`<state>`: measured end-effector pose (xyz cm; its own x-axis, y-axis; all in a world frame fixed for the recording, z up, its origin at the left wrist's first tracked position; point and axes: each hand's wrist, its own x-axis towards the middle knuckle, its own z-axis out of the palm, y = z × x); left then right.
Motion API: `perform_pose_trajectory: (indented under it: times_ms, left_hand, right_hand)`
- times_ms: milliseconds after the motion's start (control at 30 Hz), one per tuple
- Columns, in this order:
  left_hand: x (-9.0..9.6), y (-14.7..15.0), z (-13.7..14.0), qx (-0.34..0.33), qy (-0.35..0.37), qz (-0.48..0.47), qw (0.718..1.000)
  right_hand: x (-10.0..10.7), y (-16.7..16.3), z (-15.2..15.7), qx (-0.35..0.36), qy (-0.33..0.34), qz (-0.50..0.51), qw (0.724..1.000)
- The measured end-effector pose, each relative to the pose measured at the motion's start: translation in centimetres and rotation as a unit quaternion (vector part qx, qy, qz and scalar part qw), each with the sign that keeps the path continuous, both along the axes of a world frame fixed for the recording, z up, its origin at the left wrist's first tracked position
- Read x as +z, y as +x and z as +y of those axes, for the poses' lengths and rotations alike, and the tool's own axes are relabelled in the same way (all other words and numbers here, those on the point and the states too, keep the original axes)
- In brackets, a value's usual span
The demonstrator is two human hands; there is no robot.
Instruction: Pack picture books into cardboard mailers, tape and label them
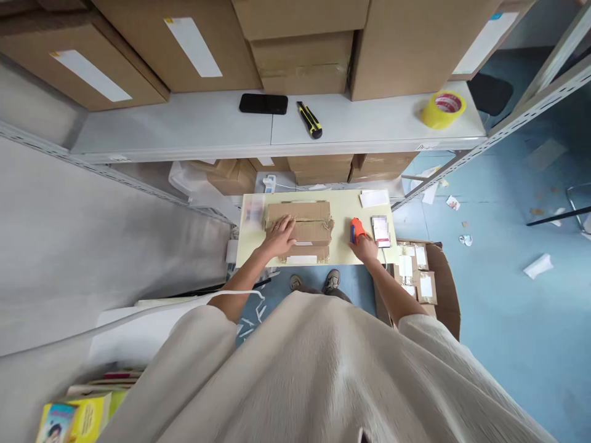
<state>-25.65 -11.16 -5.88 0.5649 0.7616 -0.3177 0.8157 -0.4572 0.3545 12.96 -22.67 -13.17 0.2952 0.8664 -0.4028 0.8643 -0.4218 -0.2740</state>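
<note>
On the pale yellow tabletop lies a brown cardboard box with a taped top seam and frayed tape at its right end. My left hand rests on the left part of this box, fingers stretched out over the cardboard. Right of the box, my right hand is closed around an orange hand tool with a blue part; its exact kind is too small to make out. Beside that hand is a lit screen device with a cable. A white paper lies at the table's back right.
Above the table, a grey shelf holds a black phone, a yellow-black utility knife, a yellow tape roll and large cartons. An open carton with several small boxes stands at right. A white cable crosses at left.
</note>
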Motion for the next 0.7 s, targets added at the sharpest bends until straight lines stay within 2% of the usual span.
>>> perform_pose_trajectory:
  times_ms: [133,333,433,533,700]
  left_hand:
    - [1.2,0.4,-0.1,0.008,-0.027,0.038,0.999]
    - [1.4,0.6,-0.4,0.026,-0.025,0.037,0.999]
    - [1.2,0.6,-0.5,0.024,-0.016,0.025,0.999]
    - [0.9,0.6,-0.5,0.026,0.001,0.006,1.0]
    - [0.7,0.7,-0.5,0.029,0.019,-0.021,0.999]
  right_hand:
    - [0.2,-0.3,0.4,0.009,-0.051,0.004,0.999]
    - [1.3,1.5,0.6,-0.013,-0.021,0.028,0.999]
    - [2.8,3.0,0.8,-0.054,0.013,0.089,0.994]
    - [4.8,3.7,1.2,-0.081,0.079,0.189,0.975]
    - [9.0,3.2,3.5,-0.057,0.163,0.321,0.931]
